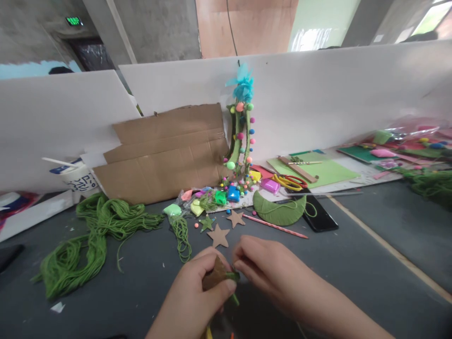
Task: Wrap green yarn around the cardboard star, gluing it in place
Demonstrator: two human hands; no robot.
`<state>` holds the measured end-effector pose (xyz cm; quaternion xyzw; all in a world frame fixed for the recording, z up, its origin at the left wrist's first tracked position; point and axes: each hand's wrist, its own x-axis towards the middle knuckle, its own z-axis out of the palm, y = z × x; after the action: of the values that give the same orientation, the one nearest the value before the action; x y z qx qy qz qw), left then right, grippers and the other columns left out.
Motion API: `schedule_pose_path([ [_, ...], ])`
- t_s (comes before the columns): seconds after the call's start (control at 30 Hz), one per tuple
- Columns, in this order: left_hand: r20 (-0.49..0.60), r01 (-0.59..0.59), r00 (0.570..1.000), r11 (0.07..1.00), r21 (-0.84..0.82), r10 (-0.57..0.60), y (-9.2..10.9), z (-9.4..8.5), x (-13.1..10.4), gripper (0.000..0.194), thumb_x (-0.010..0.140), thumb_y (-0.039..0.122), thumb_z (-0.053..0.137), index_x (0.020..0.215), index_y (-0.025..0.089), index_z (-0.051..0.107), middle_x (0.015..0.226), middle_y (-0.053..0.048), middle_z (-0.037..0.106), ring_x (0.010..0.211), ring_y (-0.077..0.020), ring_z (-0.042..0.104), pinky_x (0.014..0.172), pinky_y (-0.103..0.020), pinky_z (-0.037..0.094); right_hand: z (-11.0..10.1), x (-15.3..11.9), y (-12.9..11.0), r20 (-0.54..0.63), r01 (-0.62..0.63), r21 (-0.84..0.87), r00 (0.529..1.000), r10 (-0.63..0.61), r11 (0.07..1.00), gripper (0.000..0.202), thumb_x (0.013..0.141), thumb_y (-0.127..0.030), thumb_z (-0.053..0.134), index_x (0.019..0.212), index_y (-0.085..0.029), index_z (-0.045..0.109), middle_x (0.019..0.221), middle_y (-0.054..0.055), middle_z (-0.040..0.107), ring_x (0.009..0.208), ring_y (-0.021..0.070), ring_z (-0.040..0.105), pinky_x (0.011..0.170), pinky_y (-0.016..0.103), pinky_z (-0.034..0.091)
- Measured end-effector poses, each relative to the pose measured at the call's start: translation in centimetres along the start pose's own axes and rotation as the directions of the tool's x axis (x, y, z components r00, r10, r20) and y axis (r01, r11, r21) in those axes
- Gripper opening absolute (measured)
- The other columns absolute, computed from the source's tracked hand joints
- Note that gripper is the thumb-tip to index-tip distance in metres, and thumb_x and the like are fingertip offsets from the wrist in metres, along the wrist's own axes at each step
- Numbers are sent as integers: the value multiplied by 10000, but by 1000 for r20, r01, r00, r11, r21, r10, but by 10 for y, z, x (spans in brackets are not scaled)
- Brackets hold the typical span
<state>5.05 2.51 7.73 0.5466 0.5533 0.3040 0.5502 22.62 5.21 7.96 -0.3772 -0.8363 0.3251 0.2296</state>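
Near the front centre, my left hand (197,292) grips a small brown cardboard piece (214,274) between thumb and fingers, with green yarn (231,276) wrapped at its right end. Just to the right, my right hand (261,263) is closed with its fingertips pinched close to the yarn; what they hold is too small to make out. Beyond my hands lie two bare cardboard stars (219,236) and a smaller green star (206,223). A green yarn-wrapped crescent (278,210) rests farther right, with loose yarn trailing from it.
Green yarn skeins (116,217) lie at the left beside a cup (78,178). Cardboard (165,155) leans on a white partition (318,94), next to a decoration with pompoms (240,136). A striped pencil (277,226), scissors (289,182) and a black phone (319,214) lie to the right.
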Motion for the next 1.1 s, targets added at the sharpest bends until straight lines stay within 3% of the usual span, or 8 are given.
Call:
schedule_pose_path([
  [0.23,38,5,999,1000,-13,-4,4,-2,-5,63,676,174,614,684,198,556,662,54,483,468,-100,470,453,-221,401,0,4,3,84,-167,371,986,147,913,103,839,-124,511,766,-186,546,693,-50,526,618,86,446,533,170,345],
  [0.4,-51,-84,995,996,21,85,5,-1,-8,69,677,157,626,673,207,578,694,38,516,531,-112,469,493,-220,369,9,11,9,297,-432,666,902,315,608,110,801,-282,576,757,-188,542,526,-97,408,387,53,355,322,135,314],
  [0.5,-90,-128,987,989,74,135,4,-1,-8,73,703,153,619,677,211,583,732,21,532,599,-134,490,532,-230,371,14,13,12,345,-468,755,879,328,460,183,767,-342,625,740,-187,531,440,-116,413,309,36,343,289,122,295],
  [0.6,-129,-145,981,989,31,148,3,-1,-8,66,736,191,609,680,209,580,751,19,521,568,-127,483,518,-235,372,18,13,12,336,-457,789,880,336,409,222,744,-378,651,737,-189,534,416,-124,399,287,35,341,281,124,291],
  [0.7,-140,-113,986,983,-146,93,2,-1,-6,72,756,255,612,715,207,579,692,36,511,519,-116,482,509,-237,375,21,12,9,269,-431,763,889,371,481,198,749,-362,639,727,-188,548,475,-111,412,302,38,329,285,145,295],
  [0.8,-144,-31,990,962,-273,-9,1,-1,-5,101,745,280,647,774,198,596,593,48,521,527,-123,488,528,-233,370,23,10,2,66,-323,643,927,370,694,97,771,-237,593,694,-181,578,553,-69,479,415,65,414,390,173,350],
  [0.93,-209,-7,976,959,-282,-54,4,-4,-5,125,717,281,677,766,187,612,610,37,556,529,-123,493,532,-236,378,24,4,-5,-220,-29,258,972,88,966,147,821,-134,535,737,-175,648,662,-3,572,627,120,534,571,213,384],
  [1.1,-244,-5,970,994,-110,-22,12,-9,-4,63,665,205,685,682,185,629,585,45,531,515,-127,487,505,-222,382,19,-3,-10,-207,163,-93,962,-179,982,232,888,-119,419,795,-154,629,685,27,540,595,135,489,521,233,331],
])
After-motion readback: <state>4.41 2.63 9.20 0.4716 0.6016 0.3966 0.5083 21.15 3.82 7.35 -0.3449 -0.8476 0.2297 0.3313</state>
